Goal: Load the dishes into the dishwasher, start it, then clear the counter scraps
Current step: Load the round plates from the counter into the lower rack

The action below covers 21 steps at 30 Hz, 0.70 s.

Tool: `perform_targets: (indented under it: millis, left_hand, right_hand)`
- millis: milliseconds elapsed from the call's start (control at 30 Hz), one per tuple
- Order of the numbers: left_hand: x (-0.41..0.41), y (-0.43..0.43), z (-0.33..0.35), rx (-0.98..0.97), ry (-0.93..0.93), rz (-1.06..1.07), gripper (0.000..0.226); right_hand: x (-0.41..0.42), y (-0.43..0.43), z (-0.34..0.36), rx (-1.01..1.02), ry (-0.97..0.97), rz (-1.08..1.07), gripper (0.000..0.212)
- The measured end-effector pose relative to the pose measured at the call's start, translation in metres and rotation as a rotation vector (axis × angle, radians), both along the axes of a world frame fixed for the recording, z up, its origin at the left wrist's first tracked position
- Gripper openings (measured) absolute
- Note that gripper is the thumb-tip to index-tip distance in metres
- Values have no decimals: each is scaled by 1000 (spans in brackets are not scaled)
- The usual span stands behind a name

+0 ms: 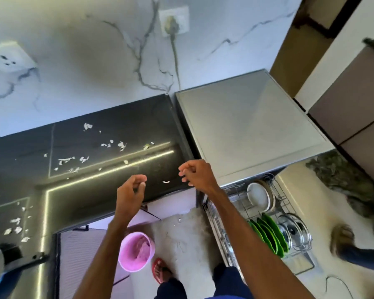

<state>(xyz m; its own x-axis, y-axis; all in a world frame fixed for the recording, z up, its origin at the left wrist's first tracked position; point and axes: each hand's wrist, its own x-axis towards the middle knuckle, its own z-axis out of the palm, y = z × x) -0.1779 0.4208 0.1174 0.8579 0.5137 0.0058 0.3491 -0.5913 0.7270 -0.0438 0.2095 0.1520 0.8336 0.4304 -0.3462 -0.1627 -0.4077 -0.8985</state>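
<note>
My left hand (pixel 131 190) hovers over the front edge of the dark counter (pixel 117 117), fingers loosely curled and holding nothing. My right hand (pixel 195 172) hangs beside it, near the corner of the grey dishwasher (pixel 251 126), fingers also loosely curled and empty. Several pale scraps (pixel 71 160) lie scattered on the counter, one small scrap (pixel 166 181) between my hands. The pulled-out rack (pixel 287 203) holds white plates (pixel 260 196), green plates (pixel 268 233) and a glass lid (pixel 293 230).
A pink bucket (pixel 136 251) stands on the floor below the counter, next to my red sandal (pixel 160 269). Another person's foot (pixel 342 240) is on the floor at the right. A cord runs from a wall socket (pixel 174 20) down behind the dishwasher.
</note>
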Motion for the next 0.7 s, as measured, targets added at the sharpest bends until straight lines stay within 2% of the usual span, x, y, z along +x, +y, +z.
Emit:
perform_targets:
  millis: [233, 433, 700]
  left_hand:
    - [-82, 107, 32, 6, -22, 140, 18]
    - [-155, 189, 39, -63, -74, 376, 20]
    - [-191, 231, 35, -87, -28, 558, 20]
  right_hand:
    - [-48, 138, 36, -18, -87, 110, 20]
    - [-79, 237, 19, -180, -235, 188, 18]
    - [-83, 336, 15, -188, -249, 450, 19]
